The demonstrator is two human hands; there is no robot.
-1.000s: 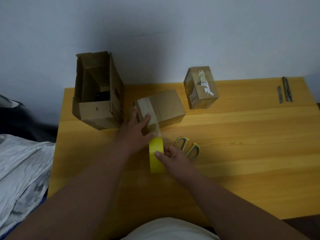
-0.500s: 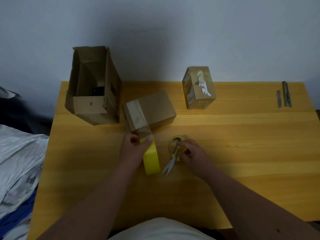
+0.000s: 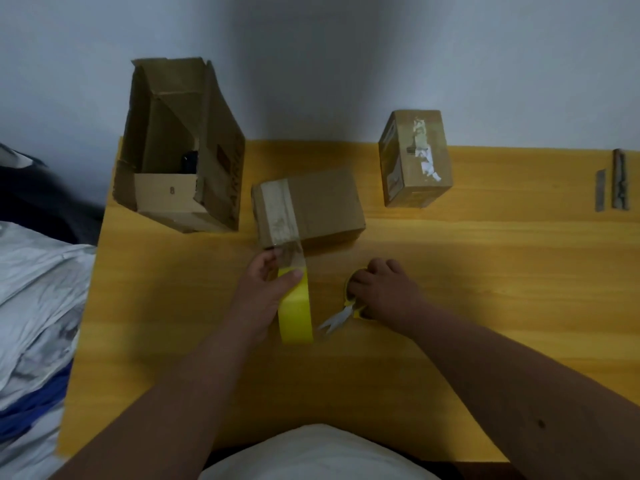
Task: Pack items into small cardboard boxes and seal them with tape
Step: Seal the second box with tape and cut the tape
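Note:
A small closed cardboard box (image 3: 322,206) lies mid-table with a clear tape strip (image 3: 278,216) laid over its left end. That strip runs down off the box's front to a yellow tape roll (image 3: 296,313) standing on edge. My left hand (image 3: 266,292) grips the roll near its top, thumb across the yellow rim. To the right, my right hand (image 3: 382,289) has its fingers curled in the handles of yellow-handled scissors (image 3: 341,315), whose blades point down-left toward the roll.
A large open cardboard box (image 3: 180,150) stands at the table's back left with a dark item inside. A second small taped box (image 3: 415,161) sits at the back. Two metal strips (image 3: 613,183) lie far right. Crumpled grey fabric (image 3: 34,306) lies left of the table (image 3: 485,271).
My left hand came off the box and took the tape roll. My right hand let go of the roll, moved right and picked up the scissors.

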